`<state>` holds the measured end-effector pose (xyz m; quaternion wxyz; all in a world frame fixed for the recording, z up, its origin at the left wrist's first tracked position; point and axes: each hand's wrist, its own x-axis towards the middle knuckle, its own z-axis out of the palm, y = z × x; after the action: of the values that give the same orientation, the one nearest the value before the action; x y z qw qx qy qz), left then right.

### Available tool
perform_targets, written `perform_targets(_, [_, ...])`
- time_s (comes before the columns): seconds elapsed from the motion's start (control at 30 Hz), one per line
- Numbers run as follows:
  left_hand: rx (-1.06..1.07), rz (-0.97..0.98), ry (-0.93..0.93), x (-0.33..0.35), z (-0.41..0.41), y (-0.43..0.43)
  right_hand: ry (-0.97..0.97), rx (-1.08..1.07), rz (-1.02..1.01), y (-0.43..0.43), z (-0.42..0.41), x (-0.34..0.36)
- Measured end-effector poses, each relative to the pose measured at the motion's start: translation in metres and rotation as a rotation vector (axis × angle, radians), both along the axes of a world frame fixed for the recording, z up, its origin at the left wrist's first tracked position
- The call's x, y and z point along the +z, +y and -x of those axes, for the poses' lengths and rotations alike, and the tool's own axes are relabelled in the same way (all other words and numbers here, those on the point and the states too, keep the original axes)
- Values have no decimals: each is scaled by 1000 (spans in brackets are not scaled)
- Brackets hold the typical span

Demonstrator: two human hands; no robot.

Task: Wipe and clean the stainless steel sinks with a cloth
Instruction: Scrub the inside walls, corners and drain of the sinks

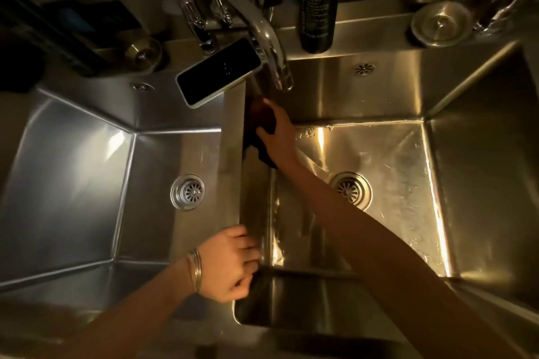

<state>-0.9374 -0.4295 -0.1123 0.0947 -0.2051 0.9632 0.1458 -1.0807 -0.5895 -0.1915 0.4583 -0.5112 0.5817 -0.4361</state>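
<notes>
Two stainless steel sinks lie side by side, the left sink [73, 172] and the right sink [388, 160], split by a steel divider [233, 172]. My right hand [277, 131] reaches into the right sink and presses a dark cloth [259, 148] against its left inner wall, just below the faucet. Part of the cloth is hidden under the fingers. My left hand [227, 265], with thin bangles on the wrist, rests on the divider's near end, fingers curled over its edge and holding nothing loose.
A chrome faucet [271, 46] arches over the divider. A phone [217, 73] lies face up on the back ledge beside it. A tall black bottle [318, 0] and a steel drain stopper [440, 23] stand behind the right sink. Each basin has a round drain.
</notes>
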Motion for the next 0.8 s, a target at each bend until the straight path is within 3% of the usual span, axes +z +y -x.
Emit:
perform_targets(0.2, [1, -55, 107, -4, 0, -2, 161, 95, -264, -10, 2, -48])
perform_targets(0.37, [-37, -62, 172, -8, -1, -1, 125, 10, 80, 1, -3, -29])
perform_targets(0.43, [-49, -64, 142, -8, -1, -2, 91, -15, 81, -6, -7, -31])
perform_targets(0.63, [-35, -71, -40, 2, -1, 1, 177, 134, -330, -24, -2, -64])
perform_targets(0.7, [-20, -65, -61, 8, 2, 1, 191, 161, -336, -13, 4, -57])
perform_targets(0.8, [-44, -28, -127, 15, 5, -1, 166, 146, -151, 20, 2, -24])
